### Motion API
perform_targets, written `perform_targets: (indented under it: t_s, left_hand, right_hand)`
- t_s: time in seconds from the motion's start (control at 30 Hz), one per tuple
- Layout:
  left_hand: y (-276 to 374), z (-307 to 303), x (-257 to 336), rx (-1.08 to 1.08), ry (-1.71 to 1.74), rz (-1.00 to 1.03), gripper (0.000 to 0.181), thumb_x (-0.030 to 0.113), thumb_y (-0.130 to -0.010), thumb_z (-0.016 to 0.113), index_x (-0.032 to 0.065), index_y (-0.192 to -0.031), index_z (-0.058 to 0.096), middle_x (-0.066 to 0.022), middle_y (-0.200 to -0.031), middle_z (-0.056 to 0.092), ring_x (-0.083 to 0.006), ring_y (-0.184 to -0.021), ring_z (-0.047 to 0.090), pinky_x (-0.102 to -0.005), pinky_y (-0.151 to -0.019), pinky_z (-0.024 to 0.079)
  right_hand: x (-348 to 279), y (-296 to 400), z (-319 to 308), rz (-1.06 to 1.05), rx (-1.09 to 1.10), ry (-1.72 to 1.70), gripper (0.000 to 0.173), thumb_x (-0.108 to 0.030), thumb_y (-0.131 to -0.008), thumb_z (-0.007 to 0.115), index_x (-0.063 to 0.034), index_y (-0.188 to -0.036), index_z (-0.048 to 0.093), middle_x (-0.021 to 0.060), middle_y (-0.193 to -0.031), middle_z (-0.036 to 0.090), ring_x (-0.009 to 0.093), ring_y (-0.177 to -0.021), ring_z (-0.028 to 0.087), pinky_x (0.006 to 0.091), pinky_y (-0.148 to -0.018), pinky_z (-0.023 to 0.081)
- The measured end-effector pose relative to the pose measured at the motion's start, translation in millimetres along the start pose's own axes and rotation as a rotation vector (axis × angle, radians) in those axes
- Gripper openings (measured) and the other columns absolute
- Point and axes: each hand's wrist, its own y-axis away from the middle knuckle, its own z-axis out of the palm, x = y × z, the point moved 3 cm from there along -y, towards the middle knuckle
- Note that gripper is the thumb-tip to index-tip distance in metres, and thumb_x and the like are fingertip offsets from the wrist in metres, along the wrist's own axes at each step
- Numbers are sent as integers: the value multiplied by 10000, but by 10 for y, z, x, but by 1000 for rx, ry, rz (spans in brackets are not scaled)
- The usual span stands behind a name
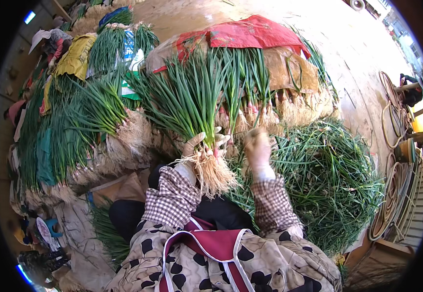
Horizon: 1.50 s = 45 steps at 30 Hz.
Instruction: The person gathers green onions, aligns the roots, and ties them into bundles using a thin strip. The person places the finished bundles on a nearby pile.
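My left hand [191, 146], in a pale glove, grips a bunch of green onions [200, 98] just above the roots. The green leaves fan up and away from me, and the pale stringy roots [215, 175] hang down toward my lap. To the right of the bunch, my right hand [257, 146] is raised and blurred by motion. Its fingers look curled, but whether they hold anything cannot be made out. Behind both hands, more green onions [249, 73] lie in a row with their roots toward me, partly under a red sheet [255, 33] and a tan sack [291, 71].
A heap of loose green leaves [328, 182] lies at my right. Onion bunches [105, 106] are stacked at left, some under a yellow sack [76, 56]. A person in a white hat [40, 38] bends there. Coiled hoses [392, 197] lie at far right.
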Motion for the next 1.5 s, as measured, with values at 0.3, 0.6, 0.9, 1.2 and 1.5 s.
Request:
perform_targets:
  t_s: [0.3, 0.6, 0.9, 1.2, 1.5]
  left_hand:
    - [-7, 42, 52, -108, 12, 14, 609, 371, -926, 470, -26, -1376, 364, -147, -1233, 585, -368, -1372, 257, -662, -1050, 211]
    - [267, 245, 137, -398, 3, 179, 518, 315, -994, 319, -21, -1389, 332, -126, -1227, 589, -351, -1375, 257, -662, -1087, 21]
    - [155, 227, 0, -490, 15, 157, 483, 321, -992, 306, 15, -1349, 415, -145, -1328, 512, -388, -1384, 217, -663, -1077, 128]
    - [55, 291, -122, -401, 30, 47, 473, 315, -973, 394, -11, -1312, 446, -156, -1288, 537, -410, -1364, 250, -627, -1072, 203]
    - [62, 337, -117, -460, 10, 96, 480, 333, -968, 400, 23, -1333, 436, -150, -1330, 506, -403, -1377, 219, -636, -1085, 144]
  right_hand:
    - [460, -249, 69, 350, -461, -22, 561, -410, -896, 586, -31, -1296, 486, 171, -1160, 617, 282, -1062, 595, 393, -950, 449]
    - [387, 143, 419, 629, -261, -1252, 252, -217, -949, 532, -66, -1146, 575, 44, -1000, 647, 115, -691, 570, 232, -622, 476]
    - [513, -233, -432, 110, 45, -207, 305, -134, -929, 564, -44, -1220, 546, 85, -1016, 669, 159, -900, 637, 268, -827, 507]
    - [690, -261, -381, 242, -168, -363, 280, -227, -932, 569, -58, -1154, 599, 80, -1022, 645, 157, -863, 623, 271, -754, 496]
    - [595, -670, -766, -143, 224, 341, 317, -300, -998, 415, -69, -1092, 610, 94, -881, 654, 171, -805, 610, 298, -721, 477]
